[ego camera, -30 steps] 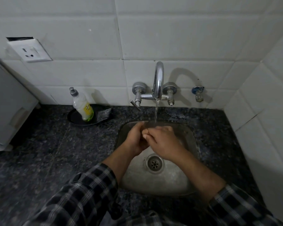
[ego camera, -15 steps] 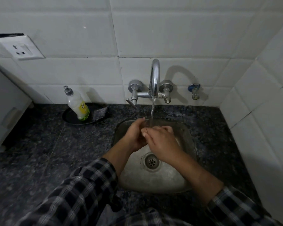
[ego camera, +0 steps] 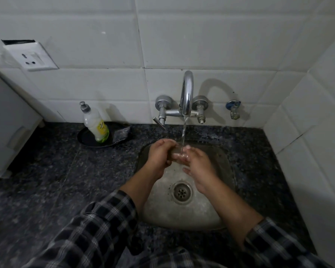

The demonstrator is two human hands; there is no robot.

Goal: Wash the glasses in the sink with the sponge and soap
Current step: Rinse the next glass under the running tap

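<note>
Over the steel sink (ego camera: 201, 223), my left hand (ego camera: 160, 154) is curled around a small clear glass (ego camera: 175, 149), which is hard to make out. Water (ego camera: 183, 132) runs from the chrome tap (ego camera: 187, 93) onto the glass and my fingers. My right hand (ego camera: 198, 165) is just right of the glass, its wet fingers spread and its fingertips touching it. The soap bottle (ego camera: 97, 122) and a dark sponge (ego camera: 121, 133) sit in a black dish (ego camera: 87, 139) on the counter, left of the tap.
Dark granite counter (ego camera: 66, 180) surrounds the sink. A white appliance (ego camera: 6, 120) stands at the far left under a wall socket (ego camera: 30, 56). A small valve (ego camera: 233, 109) sticks out of the tiled wall right of the tap. The right wall is close.
My right hand has drawn back from covering the left hand and its fingers have spread. My left hand still holds the glass under the running water.
</note>
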